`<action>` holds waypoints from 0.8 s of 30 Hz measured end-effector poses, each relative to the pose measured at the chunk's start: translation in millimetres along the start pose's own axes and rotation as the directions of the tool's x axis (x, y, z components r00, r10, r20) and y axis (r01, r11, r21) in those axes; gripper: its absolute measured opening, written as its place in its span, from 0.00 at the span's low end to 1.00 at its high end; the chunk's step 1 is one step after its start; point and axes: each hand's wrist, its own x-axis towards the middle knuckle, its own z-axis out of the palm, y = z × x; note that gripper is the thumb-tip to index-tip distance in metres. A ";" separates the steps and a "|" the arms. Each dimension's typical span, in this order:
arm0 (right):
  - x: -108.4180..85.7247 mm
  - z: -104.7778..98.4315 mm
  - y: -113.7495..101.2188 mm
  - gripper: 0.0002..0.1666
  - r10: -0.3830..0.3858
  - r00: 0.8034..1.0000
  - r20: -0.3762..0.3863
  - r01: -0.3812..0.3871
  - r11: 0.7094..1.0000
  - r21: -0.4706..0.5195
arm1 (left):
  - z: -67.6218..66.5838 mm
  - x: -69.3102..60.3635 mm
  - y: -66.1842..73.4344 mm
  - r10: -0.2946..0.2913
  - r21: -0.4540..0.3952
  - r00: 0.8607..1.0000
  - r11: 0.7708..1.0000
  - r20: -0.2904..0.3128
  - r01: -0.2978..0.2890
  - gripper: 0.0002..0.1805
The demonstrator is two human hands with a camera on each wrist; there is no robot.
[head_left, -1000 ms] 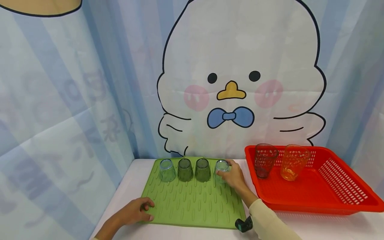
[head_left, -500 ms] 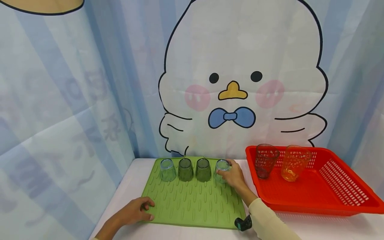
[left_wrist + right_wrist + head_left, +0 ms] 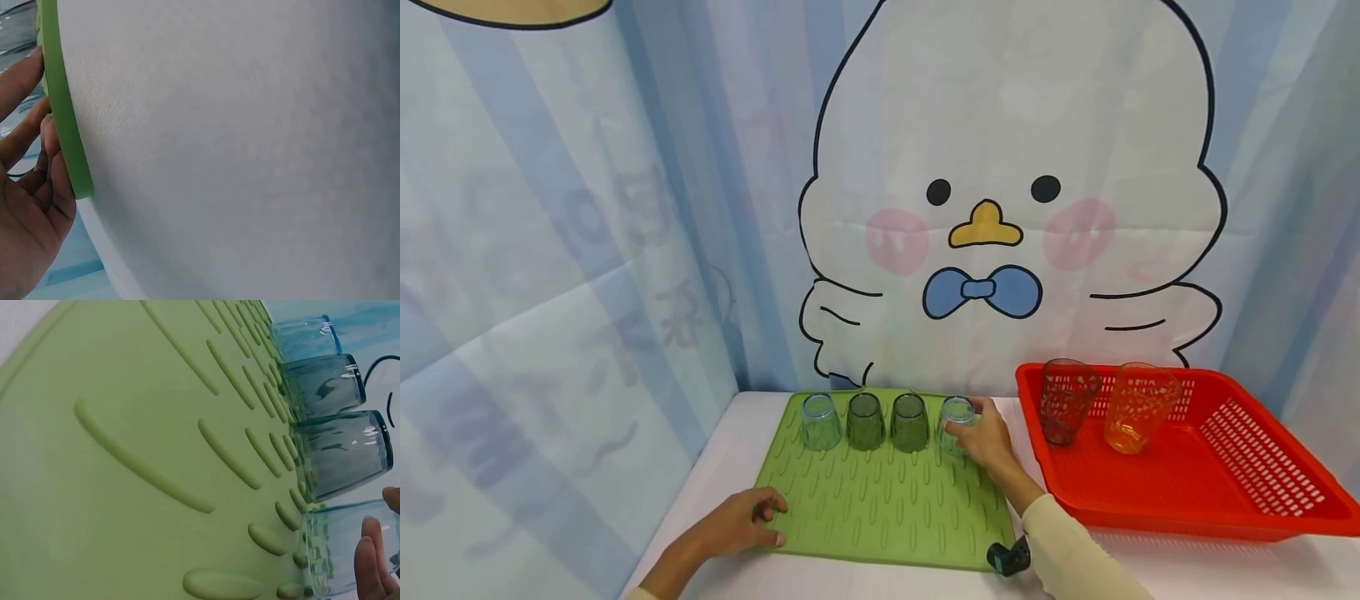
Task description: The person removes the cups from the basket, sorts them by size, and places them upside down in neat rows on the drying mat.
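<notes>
My right hand (image 3: 991, 437) holds a pale clear glass (image 3: 340, 550) between thumb and fingers. This glass stands upside down on the ribbed green mat (image 3: 887, 517), at the right end of a row. To its left stand two dark grey glasses, the nearer one (image 3: 910, 423) and another (image 3: 865, 422), then a light blue glass (image 3: 821, 422), all base up. My left hand (image 3: 737, 523) lies at the mat's left edge, its fingers loosely bent. In the left wrist view, fingertips (image 3: 39, 59) touch or nearly touch the mat's edge.
A red perforated basket (image 3: 1150, 508) sits right of the mat. Inside it lean a dark tumbler (image 3: 1063, 408) and an orange tumbler (image 3: 1135, 412). A small black device (image 3: 1009, 557) is near the right sleeve. A curtain with a cartoon bird (image 3: 985, 333) hangs behind the table.
The head view has shifted very slightly. Both hands and all the glasses keep their places; the right hand still holds the pale glass.
</notes>
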 end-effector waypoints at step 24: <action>-25.0 -12.0 -1.6 0.60 0.017 0.998 0.066 -0.014 0.998 -0.056 | -2.5 -0.5 3.5 -0.014 -0.002 1.000 1.000 0.018 0.014 0.20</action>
